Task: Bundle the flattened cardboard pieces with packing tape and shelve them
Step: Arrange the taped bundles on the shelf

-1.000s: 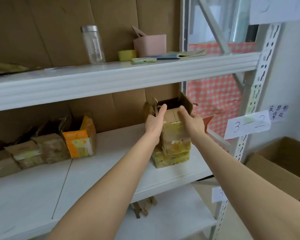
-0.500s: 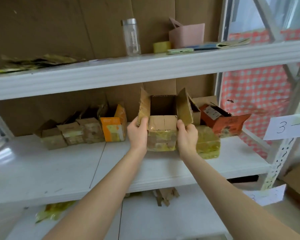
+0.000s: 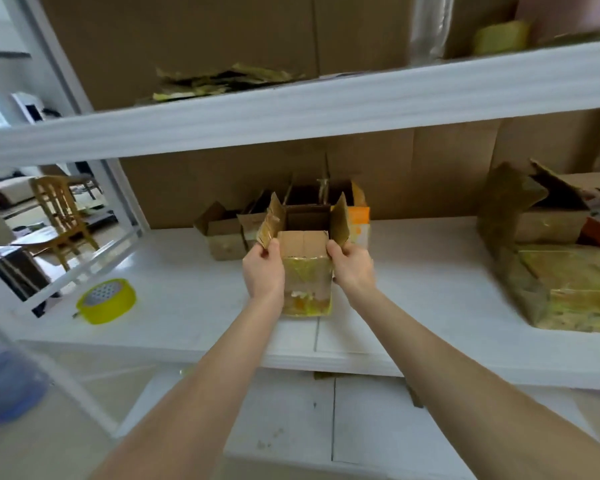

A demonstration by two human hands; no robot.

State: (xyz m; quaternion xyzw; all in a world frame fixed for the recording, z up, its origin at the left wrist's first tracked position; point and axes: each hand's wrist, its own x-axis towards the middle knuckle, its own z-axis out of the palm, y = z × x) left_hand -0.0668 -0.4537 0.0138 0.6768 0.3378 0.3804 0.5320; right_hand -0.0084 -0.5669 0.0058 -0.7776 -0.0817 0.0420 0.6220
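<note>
Left hand [image 3: 263, 270] and right hand [image 3: 351, 268] clamp opposite sides of small cardboard box [image 3: 305, 271]. Box upright on middle shelf [image 3: 187, 306], long axis vertical, open top up, flaps splayed. Yellow tape roll [image 3: 106, 300] well left.

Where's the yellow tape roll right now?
Head view: the tape roll lies on the middle shelf at far left, apart from the left hand gripping the box.

To the right of the open cardboard box [image 3: 305, 271], the shelf [image 3: 426, 271] is bare as far as the large taped carton [image 3: 575, 292]. On the left it is free up to the tape roll [image 3: 106, 301]. Small boxes [image 3: 222, 237] block the back, and the upper shelf [image 3: 291, 109] limits headroom.
</note>
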